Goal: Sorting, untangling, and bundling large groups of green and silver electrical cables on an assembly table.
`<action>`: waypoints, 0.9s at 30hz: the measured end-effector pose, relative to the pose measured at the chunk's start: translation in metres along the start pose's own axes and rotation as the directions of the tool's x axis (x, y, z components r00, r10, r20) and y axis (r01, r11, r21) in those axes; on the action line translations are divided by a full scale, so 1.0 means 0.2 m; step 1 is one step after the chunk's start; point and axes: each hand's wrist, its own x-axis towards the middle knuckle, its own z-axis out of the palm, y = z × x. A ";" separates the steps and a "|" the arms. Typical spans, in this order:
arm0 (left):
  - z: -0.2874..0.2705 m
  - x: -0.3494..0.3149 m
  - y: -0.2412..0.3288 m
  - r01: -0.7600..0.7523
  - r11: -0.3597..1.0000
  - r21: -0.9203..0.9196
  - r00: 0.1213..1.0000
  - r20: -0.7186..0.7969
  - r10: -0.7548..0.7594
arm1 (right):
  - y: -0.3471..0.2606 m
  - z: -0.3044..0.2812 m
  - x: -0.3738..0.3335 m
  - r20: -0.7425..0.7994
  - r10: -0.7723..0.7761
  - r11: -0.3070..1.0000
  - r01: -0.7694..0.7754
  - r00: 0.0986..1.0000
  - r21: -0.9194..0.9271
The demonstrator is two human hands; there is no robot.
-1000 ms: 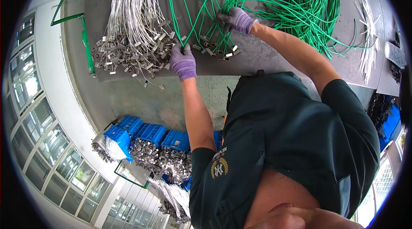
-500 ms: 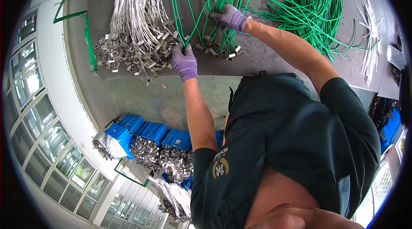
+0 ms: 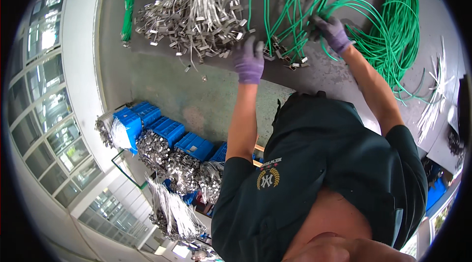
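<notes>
Green cables (image 3: 295, 11), top centre | left hand (image 3: 249, 58) closed on their metal-tipped ends | right hand (image 3: 330, 31) grips the strands | silver cable bundle (image 3: 196, 16) upper left on grey table (image 3: 334, 72)

Factory floor (cable bundles (image 3: 196, 11), bins (image 3: 167, 129)).

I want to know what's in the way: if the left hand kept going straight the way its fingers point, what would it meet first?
The left hand points up the grey table between the silver wire bundle and the green cables. Likely it meets the cables' metal end clips first, though depth is unclear.
</notes>
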 end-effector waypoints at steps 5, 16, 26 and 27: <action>-0.25 0.01 -0.46 0.397 0.912 0.105 0.908 -0.193 -0.373 | 0.05 -0.18 -0.12 -0.035 -0.017 1.000 0.016 0.999 -0.011; -0.23 0.20 -0.87 0.485 0.814 0.321 0.826 0.137 -0.546 | 0.06 -0.12 -0.30 -0.092 0.077 0.993 -0.085 0.993 -0.086; -0.62 -0.17 -1.02 0.822 0.395 -0.410 0.568 0.557 -0.606 | -0.02 0.32 -0.23 0.254 0.101 0.994 -0.090 0.962 -0.056; -0.64 -0.25 -1.02 0.775 0.322 -0.543 0.620 0.556 -0.554 | -0.02 0.40 -0.23 0.261 0.136 0.990 -0.122 0.956 -0.070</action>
